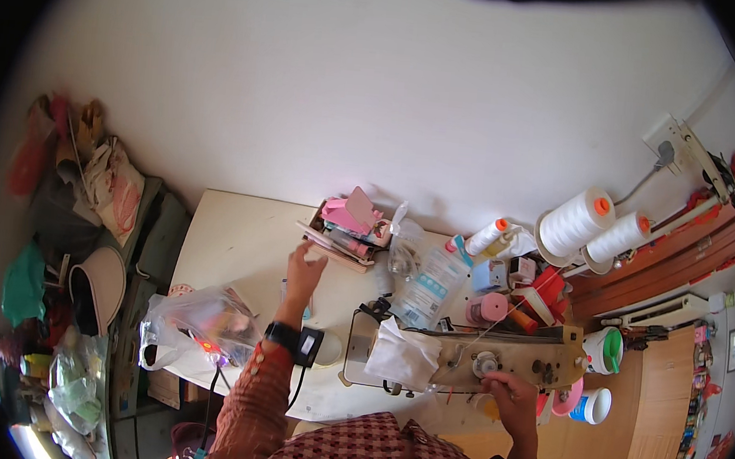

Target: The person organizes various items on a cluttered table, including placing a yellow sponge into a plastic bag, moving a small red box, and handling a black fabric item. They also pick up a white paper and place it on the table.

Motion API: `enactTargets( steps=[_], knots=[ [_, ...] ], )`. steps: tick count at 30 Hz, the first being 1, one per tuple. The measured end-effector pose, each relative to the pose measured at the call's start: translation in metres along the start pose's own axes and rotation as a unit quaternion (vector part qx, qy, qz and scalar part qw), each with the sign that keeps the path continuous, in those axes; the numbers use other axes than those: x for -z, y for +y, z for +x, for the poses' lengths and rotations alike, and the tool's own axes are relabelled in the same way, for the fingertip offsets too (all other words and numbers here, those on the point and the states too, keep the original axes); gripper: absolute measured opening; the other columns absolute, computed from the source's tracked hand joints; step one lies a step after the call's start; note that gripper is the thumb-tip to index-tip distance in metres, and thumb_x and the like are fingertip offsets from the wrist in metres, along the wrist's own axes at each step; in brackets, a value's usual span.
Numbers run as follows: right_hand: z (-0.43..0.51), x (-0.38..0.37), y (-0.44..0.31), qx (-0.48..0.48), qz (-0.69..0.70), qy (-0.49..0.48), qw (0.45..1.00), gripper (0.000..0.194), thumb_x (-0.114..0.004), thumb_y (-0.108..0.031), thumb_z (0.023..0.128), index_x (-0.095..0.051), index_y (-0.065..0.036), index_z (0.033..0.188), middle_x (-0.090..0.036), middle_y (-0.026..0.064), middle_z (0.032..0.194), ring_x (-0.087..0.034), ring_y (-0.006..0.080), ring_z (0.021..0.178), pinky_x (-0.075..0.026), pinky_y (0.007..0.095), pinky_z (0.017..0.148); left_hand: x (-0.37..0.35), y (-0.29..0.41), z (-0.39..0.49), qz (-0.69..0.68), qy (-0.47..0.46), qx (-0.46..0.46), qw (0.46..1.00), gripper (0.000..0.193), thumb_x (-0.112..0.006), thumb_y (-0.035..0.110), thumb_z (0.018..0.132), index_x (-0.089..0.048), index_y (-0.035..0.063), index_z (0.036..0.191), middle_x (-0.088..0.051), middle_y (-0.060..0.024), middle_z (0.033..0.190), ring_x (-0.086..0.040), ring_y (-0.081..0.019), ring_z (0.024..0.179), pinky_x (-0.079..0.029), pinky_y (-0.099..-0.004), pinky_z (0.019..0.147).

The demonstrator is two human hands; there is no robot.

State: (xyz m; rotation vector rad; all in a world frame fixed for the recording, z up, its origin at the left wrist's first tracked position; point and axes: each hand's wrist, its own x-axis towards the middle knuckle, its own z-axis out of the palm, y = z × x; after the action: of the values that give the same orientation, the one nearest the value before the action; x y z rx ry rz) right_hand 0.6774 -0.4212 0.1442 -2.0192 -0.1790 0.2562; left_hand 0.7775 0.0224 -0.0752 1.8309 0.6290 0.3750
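Note:
My left hand reaches over the white table, its fingers bent beside a box of small items; whether it touches the pale stick at the box's corner is unclear. My right hand is at the near side of the sewing machine, fingertips together just below a round metal dial; whether something thin is between them cannot be told. A white cloth lies over the machine's left end. A pink case rests on the box.
A clear plastic bag fills the table's near left. Behind the machine are a printed plastic packet, a pink thread spool and a red object. Large white thread cones stand at the back right. A black box with a cable hangs by my left wrist.

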Motion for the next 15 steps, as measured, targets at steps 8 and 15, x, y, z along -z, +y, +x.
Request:
enactTargets(
  steps=[8,15],
  knots=[
    [-0.007,0.009,0.002,-0.032,-0.029,0.023,0.999,0.015,-0.058,-0.004,0.091,-0.067,0.003,0.101,-0.07,0.0087,0.085,-0.067,0.0149,0.08,-0.053,0.0278,0.073,-0.016,-0.024,0.065,-0.218,0.039,0.267,0.938,0.053,-0.057,0.028,0.096,-0.038,0.0126,0.143,-0.058,-0.0087,0.117,-0.065,-0.022,0.081,-0.055,-0.0348,0.063],
    [-0.005,0.012,0.001,-0.043,-0.05,0.021,0.998,0.014,-0.06,-0.004,0.09,-0.068,0.002,0.099,-0.07,0.0084,0.083,-0.066,0.014,0.077,-0.052,0.0275,0.072,-0.015,-0.027,0.071,-0.17,-0.009,0.234,0.957,0.037,-0.053,0.032,0.097,-0.054,0.0071,0.124,-0.064,-0.0057,0.1,-0.069,-0.0207,0.074,-0.057,-0.0329,0.059]
  ],
)
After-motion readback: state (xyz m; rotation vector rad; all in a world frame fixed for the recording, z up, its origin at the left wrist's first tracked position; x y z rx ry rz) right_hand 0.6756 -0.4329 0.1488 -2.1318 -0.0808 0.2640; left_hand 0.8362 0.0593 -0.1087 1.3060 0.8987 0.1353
